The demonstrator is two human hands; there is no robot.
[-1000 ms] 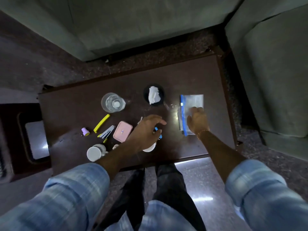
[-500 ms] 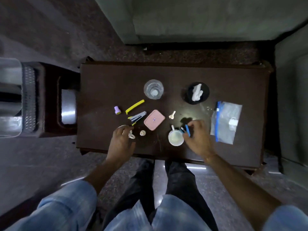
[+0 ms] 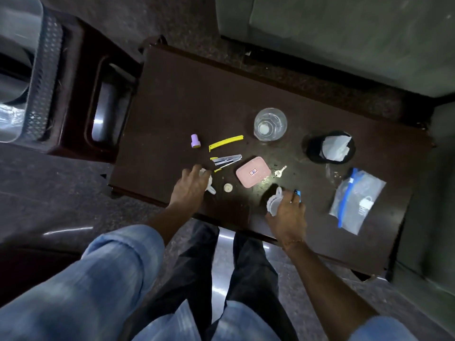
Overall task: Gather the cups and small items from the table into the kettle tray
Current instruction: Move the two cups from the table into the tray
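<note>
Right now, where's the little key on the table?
In the head view the key lies right of centre on the table, just right of the pink case and beyond the right hand.

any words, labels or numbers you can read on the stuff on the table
None can be read.
Pink case: a small label with red marks on its lid, too blurred to read.
Zip bag: a white piece inside with dark marks, too small to read.
Nothing else shows print.
</note>
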